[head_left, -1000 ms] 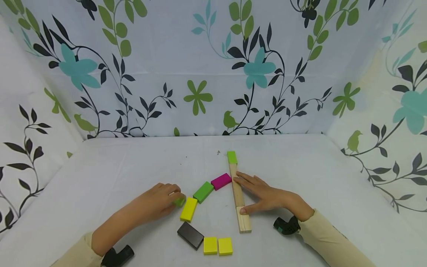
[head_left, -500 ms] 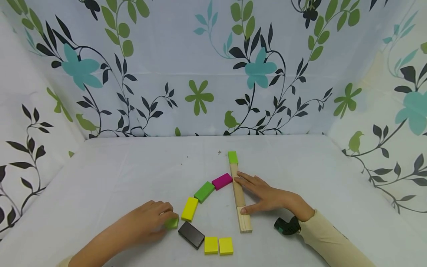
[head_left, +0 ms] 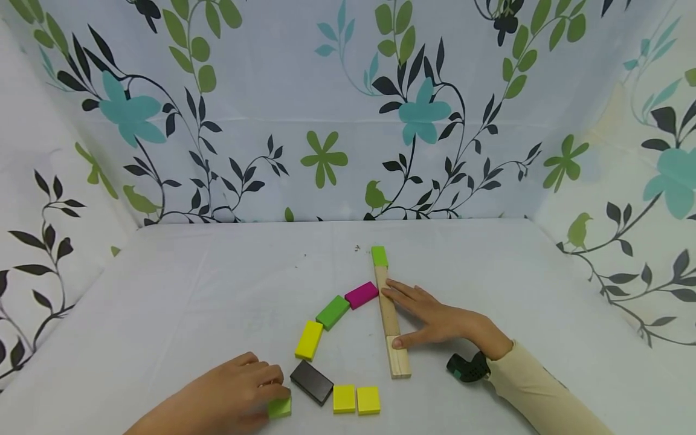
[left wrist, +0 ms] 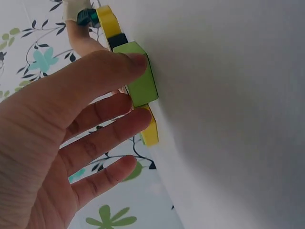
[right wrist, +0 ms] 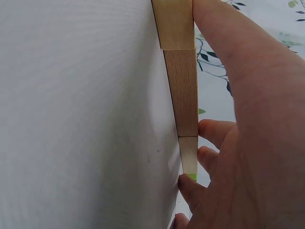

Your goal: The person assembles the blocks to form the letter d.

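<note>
Low at the left of the arc of blocks, my left hand (head_left: 231,393) pinches a light green block (head_left: 280,408) between thumb and fingers. The left wrist view shows the thumb lying along that block (left wrist: 142,88). To its right is a black block (head_left: 312,382), just apart from it. My right hand (head_left: 437,320) spreads its fingers along a straight row of plain wooden blocks (head_left: 389,317), touching their right side. In the right wrist view the thumb and fingertips rest against the wooden blocks (right wrist: 183,93). A bright green block (head_left: 379,256) caps the row's far end.
From the row, the arc runs through a magenta block (head_left: 361,295), a green block (head_left: 333,312) and a yellow block (head_left: 309,340) to the black one. Two small yellow blocks (head_left: 344,399) lie near the front. Behind the white table (head_left: 217,272) hangs a patterned cloth (head_left: 244,78).
My left hand has moved toward me with the light green block, from beside the long yellow block to the near left of the black one. My right hand stays where it was.
</note>
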A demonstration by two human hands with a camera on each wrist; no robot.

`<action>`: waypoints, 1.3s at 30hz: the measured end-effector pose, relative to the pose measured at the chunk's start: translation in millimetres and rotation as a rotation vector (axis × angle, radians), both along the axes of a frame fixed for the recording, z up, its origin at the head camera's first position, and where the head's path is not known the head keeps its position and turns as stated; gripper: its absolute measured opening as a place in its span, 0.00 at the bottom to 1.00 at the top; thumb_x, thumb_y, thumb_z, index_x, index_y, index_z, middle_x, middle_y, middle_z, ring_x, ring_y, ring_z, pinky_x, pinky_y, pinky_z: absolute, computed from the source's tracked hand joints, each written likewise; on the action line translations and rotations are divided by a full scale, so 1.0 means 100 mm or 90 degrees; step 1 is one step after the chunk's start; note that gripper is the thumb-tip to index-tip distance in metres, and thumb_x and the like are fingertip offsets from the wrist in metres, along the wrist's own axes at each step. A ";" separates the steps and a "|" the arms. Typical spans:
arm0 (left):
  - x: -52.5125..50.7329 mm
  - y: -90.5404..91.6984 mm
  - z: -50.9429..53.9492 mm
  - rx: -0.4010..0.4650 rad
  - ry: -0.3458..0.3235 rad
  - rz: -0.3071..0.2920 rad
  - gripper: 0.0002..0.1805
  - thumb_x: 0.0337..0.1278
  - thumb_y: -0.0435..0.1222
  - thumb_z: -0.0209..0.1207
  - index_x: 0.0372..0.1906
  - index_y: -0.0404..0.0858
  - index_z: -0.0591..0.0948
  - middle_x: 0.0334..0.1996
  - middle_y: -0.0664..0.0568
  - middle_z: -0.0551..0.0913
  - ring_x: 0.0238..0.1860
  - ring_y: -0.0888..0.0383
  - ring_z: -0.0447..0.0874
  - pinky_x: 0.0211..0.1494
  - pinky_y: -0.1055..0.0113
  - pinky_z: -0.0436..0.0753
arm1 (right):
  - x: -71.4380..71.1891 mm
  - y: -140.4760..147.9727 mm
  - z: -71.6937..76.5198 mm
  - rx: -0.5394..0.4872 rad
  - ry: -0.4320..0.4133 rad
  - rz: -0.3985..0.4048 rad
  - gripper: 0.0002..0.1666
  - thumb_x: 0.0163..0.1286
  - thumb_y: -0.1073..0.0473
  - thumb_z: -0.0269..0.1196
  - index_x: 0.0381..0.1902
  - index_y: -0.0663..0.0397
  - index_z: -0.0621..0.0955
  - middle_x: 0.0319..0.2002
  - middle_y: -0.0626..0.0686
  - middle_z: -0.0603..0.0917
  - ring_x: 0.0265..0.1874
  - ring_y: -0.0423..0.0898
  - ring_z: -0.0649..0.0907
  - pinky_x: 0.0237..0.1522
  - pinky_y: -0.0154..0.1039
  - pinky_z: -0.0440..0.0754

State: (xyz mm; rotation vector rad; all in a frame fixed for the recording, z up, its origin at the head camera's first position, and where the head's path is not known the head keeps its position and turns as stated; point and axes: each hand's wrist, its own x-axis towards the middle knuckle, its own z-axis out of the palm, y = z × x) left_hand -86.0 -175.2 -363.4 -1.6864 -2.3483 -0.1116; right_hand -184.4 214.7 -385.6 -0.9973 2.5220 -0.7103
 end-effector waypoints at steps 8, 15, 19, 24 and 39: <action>0.10 0.15 0.04 -0.005 0.009 -0.051 0.18 0.43 0.45 0.74 0.41 0.49 0.83 0.35 0.64 0.75 0.31 0.72 0.66 0.37 0.83 0.64 | -0.02 0.02 -0.02 0.002 0.007 -0.003 0.57 0.61 0.38 0.66 0.78 0.52 0.50 0.78 0.56 0.43 0.76 0.59 0.48 0.72 0.63 0.37; 0.15 0.31 0.05 -0.012 0.027 -0.095 0.07 0.58 0.47 0.65 0.37 0.50 0.81 0.30 0.65 0.71 0.27 0.74 0.57 0.32 0.86 0.51 | -0.02 0.02 -0.02 0.007 0.009 -0.004 0.57 0.61 0.38 0.66 0.78 0.51 0.50 0.78 0.55 0.43 0.76 0.57 0.48 0.73 0.62 0.37; 0.20 0.41 0.05 -0.039 -0.016 -0.105 0.06 0.61 0.47 0.62 0.38 0.52 0.83 0.31 0.66 0.75 0.30 0.76 0.64 0.35 0.88 0.54 | -0.02 0.01 -0.01 0.002 0.004 0.000 0.57 0.61 0.38 0.66 0.78 0.51 0.50 0.78 0.56 0.43 0.76 0.58 0.48 0.73 0.62 0.37; 0.24 0.54 0.06 -0.101 0.016 -0.128 0.07 0.64 0.50 0.59 0.40 0.54 0.82 0.34 0.67 0.75 0.32 0.75 0.62 0.37 0.87 0.57 | -0.03 0.00 0.00 0.002 0.000 0.000 0.57 0.61 0.39 0.66 0.77 0.52 0.51 0.78 0.57 0.43 0.76 0.59 0.48 0.72 0.62 0.36; 0.24 1.08 0.00 -0.071 0.054 -0.230 0.14 0.68 0.49 0.55 0.51 0.49 0.77 0.43 0.64 0.78 0.43 0.72 0.71 0.53 0.85 0.63 | -0.01 -0.01 -0.02 0.002 0.003 -0.005 0.56 0.61 0.38 0.66 0.77 0.50 0.52 0.78 0.56 0.45 0.76 0.58 0.48 0.72 0.63 0.37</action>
